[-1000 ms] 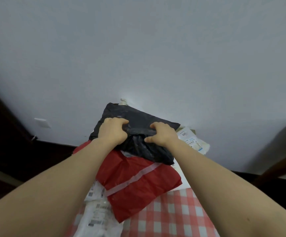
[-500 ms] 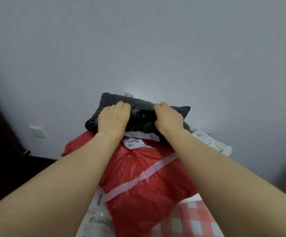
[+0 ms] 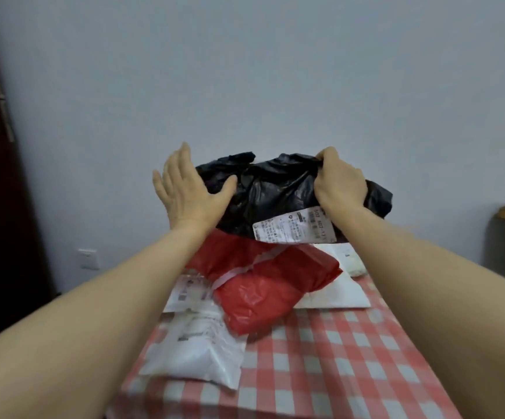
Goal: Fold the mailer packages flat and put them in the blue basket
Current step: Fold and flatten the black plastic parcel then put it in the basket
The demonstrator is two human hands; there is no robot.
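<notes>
Black poly mailer [image 3: 278,195] held up above the red mailer [image 3: 263,285] at the table's [image 3: 336,358] far end. Right hand [image 3: 340,184] clenches its top right edge; left hand [image 3: 189,192] flat, fingers straight against its left side. Looks light, limp, crinkly, slick: best pinched at the edges. Blue basket out of view.

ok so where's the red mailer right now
In the head view the red mailer lies mid-table on white mailers, just below the black mailer.

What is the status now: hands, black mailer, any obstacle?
Right hand grips black mailer, raised above red mailer. Left hand open, thumb on it. Blue basket not in view.
</notes>
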